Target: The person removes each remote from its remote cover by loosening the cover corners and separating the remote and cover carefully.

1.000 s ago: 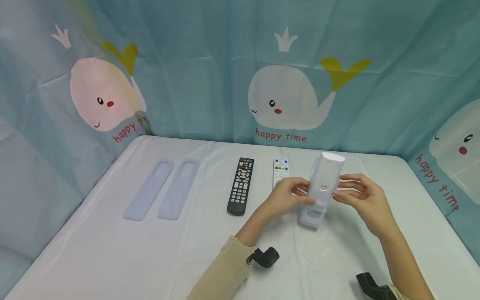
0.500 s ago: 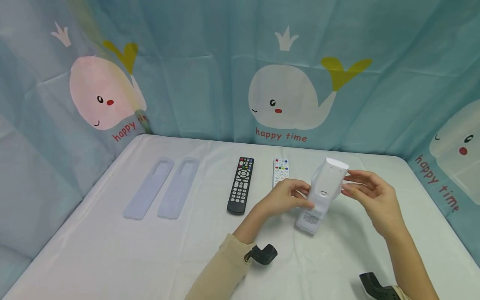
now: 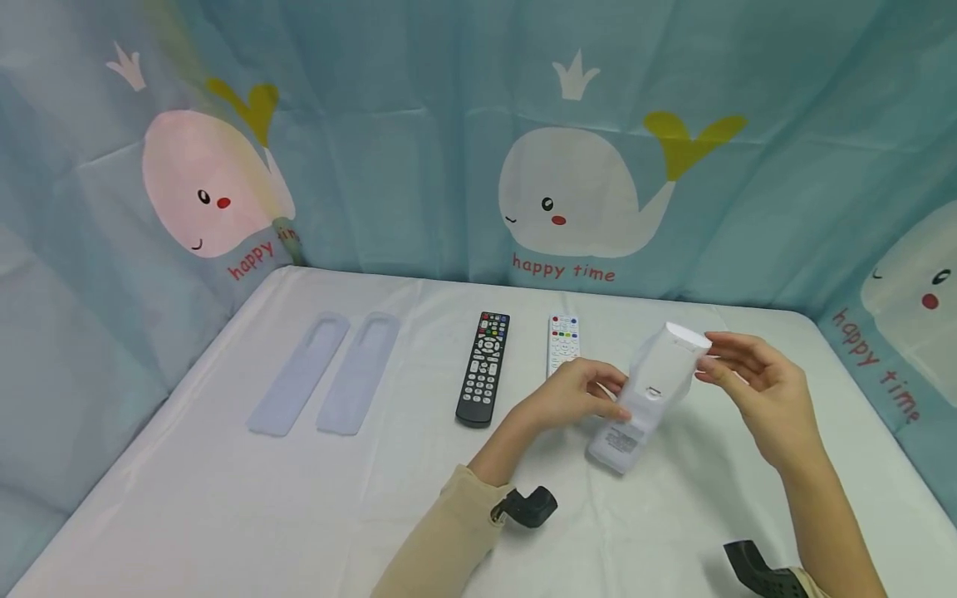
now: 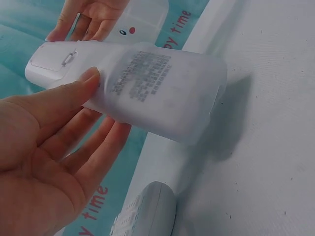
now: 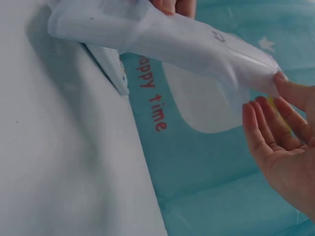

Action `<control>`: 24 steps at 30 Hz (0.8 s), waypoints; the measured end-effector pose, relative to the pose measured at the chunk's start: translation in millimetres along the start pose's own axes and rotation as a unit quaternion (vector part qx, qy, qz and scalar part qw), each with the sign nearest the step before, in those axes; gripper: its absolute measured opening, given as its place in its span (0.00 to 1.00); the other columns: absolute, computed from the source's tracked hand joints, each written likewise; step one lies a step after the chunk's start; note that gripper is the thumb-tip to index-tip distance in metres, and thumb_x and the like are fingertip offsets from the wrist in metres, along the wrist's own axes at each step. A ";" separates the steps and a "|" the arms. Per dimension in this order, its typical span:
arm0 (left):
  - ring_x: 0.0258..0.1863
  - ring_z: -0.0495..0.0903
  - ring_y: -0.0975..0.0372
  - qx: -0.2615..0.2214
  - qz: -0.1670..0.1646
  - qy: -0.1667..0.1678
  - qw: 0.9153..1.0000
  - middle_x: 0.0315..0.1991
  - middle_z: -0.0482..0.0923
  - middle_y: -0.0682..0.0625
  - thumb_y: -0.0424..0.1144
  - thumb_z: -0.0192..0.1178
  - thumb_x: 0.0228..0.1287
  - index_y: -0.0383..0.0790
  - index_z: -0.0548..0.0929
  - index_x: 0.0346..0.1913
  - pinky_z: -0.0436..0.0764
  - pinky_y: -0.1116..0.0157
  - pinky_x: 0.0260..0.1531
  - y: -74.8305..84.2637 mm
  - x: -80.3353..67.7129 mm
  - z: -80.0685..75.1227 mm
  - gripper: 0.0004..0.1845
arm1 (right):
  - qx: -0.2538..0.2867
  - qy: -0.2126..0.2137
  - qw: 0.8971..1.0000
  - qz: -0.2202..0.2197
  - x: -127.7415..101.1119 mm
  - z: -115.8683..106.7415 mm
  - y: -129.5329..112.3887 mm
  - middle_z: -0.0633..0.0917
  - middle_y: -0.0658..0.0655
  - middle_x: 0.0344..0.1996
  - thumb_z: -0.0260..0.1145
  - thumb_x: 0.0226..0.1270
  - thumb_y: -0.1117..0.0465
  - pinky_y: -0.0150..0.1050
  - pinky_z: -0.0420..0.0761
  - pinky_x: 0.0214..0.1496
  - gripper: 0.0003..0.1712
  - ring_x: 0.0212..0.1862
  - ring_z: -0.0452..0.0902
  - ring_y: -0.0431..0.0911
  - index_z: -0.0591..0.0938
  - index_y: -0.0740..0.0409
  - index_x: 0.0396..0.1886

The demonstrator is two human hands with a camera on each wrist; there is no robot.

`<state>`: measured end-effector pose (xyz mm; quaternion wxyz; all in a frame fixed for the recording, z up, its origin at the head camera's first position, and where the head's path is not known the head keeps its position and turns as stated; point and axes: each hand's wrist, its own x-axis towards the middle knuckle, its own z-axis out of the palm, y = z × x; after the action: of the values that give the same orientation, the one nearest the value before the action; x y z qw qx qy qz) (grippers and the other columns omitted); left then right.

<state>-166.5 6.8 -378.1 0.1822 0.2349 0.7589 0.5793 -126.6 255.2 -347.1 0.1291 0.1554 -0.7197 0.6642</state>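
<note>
A white remote is tilted above the table, its back towards me and its lower part inside a translucent silicone cover. My left hand grips its middle, thumb on the back and fingers underneath. My right hand is at the remote's top end. One fingertip touches that end and the other fingers stay straight just beside it. A loose flap of the cover hangs below the remote.
On the white table lie a black remote, a second white remote just behind my left hand, and two loose translucent covers at the left. A blue whale-print curtain closes in the back and sides.
My right hand slid from the remote's middle up to its top end. The remote tipped to the right and lower, with my left hand keeping hold of its middle.
</note>
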 end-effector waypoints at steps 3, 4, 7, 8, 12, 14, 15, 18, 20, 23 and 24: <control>0.37 0.84 0.69 0.007 -0.001 -0.004 1.000 0.48 0.88 0.41 0.27 0.75 0.61 0.32 0.87 0.57 0.80 0.75 0.39 1.5 -0.9 -0.2 0.20 | -0.036 -0.001 0.999 0.000 3.0 0.8 -1.5 0.88 0.46 0.46 0.66 0.72 0.77 0.24 0.85 0.48 0.20 0.43 0.87 0.35 0.84 0.59 0.60; 0.37 0.84 0.69 0.008 -0.003 -0.005 1.000 0.48 0.88 0.42 0.27 0.75 0.61 0.31 0.87 0.57 0.80 0.75 0.40 1.8 -1.0 -0.4 0.21 | -0.054 -0.001 0.999 0.001 4.3 1.5 -2.0 0.88 0.45 0.46 0.67 0.72 0.76 0.23 0.84 0.48 0.21 0.42 0.87 0.35 0.84 0.57 0.60; 0.37 0.83 0.70 0.012 -0.007 -0.007 1.000 0.50 0.87 0.41 0.27 0.74 0.62 0.31 0.86 0.59 0.79 0.75 0.40 2.4 -1.3 -1.5 0.21 | -0.098 -0.002 0.995 0.010 8.3 3.8 -3.4 0.87 0.43 0.45 0.67 0.73 0.74 0.20 0.83 0.47 0.22 0.40 0.86 0.33 0.84 0.52 0.61; 0.37 0.83 0.70 0.014 -0.007 -0.008 1.000 0.50 0.87 0.41 0.27 0.74 0.63 0.31 0.86 0.59 0.79 0.75 0.40 2.5 -1.3 -2.0 0.21 | -0.111 -0.004 0.994 0.012 9.6 4.5 -3.9 0.87 0.42 0.45 0.67 0.73 0.74 0.20 0.83 0.47 0.22 0.40 0.85 0.33 0.84 0.52 0.61; 0.38 0.82 0.70 0.021 -0.001 -0.014 1.000 0.52 0.86 0.41 0.28 0.72 0.65 0.31 0.85 0.61 0.78 0.75 0.40 3.2 -0.7 -4.6 0.21 | -0.151 -0.024 0.988 0.010 15.1 5.6 -5.9 0.86 0.39 0.49 0.68 0.73 0.73 0.19 0.82 0.47 0.23 0.44 0.83 0.32 0.82 0.55 0.65; 0.38 0.81 0.70 0.023 0.002 -0.015 1.000 0.52 0.86 0.42 0.28 0.71 0.66 0.32 0.85 0.61 0.78 0.75 0.40 3.3 -0.7 -6.2 0.20 | -0.167 -0.042 0.985 0.008 18.0 5.5 -6.8 0.85 0.38 0.51 0.68 0.73 0.73 0.19 0.82 0.47 0.24 0.46 0.81 0.32 0.82 0.58 0.66; 0.38 0.80 0.70 0.023 0.002 -0.015 1.000 0.51 0.86 0.42 0.28 0.71 0.67 0.32 0.85 0.61 0.78 0.74 0.39 3.3 -0.7 -7.0 0.20 | -0.172 -0.051 0.984 0.007 19.3 5.4 -7.3 0.85 0.38 0.51 0.68 0.73 0.73 0.19 0.82 0.47 0.24 0.47 0.81 0.33 0.81 0.58 0.67; 0.39 0.80 0.70 0.022 0.002 -0.016 1.000 0.50 0.86 0.44 0.29 0.71 0.67 0.33 0.85 0.61 0.77 0.74 0.38 3.0 -1.0 -8.9 0.19 | -0.177 -0.074 0.981 0.010 22.6 4.7 -8.6 0.86 0.38 0.50 0.68 0.73 0.73 0.20 0.82 0.46 0.25 0.45 0.81 0.34 0.81 0.58 0.67; 0.39 0.80 0.70 0.021 0.001 -0.017 1.000 0.50 0.86 0.45 0.29 0.71 0.68 0.33 0.85 0.61 0.78 0.73 0.38 2.9 -1.3 -9.6 0.19 | -0.185 -0.084 0.979 0.011 24.1 4.3 -9.5 0.85 0.37 0.49 0.68 0.74 0.72 0.21 0.82 0.45 0.25 0.44 0.82 0.33 0.81 0.56 0.68; 0.39 0.80 0.70 0.018 0.001 -0.021 1.000 0.50 0.86 0.44 0.29 0.70 0.68 0.32 0.85 0.61 0.78 0.74 0.39 3.6 -2.1 -10.3 0.20 | -0.179 -0.105 0.978 0.013 26.7 4.1 -10.8 0.84 0.40 0.51 0.67 0.74 0.73 0.22 0.82 0.45 0.26 0.45 0.82 0.33 0.81 0.56 0.68; 0.39 0.80 0.70 0.018 0.001 -0.022 1.000 0.51 0.85 0.43 0.29 0.70 0.68 0.32 0.85 0.61 0.78 0.74 0.39 4.0 -2.5 -10.5 0.19 | -0.180 -0.111 0.977 0.013 27.6 4.2 -11.1 0.84 0.40 0.52 0.67 0.74 0.73 0.22 0.82 0.45 0.26 0.45 0.82 0.33 0.81 0.55 0.69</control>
<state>-169.6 -2.1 -371.5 0.1941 0.2516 0.7645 0.5608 -147.5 248.8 -326.5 0.0654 0.1930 -0.8394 0.5038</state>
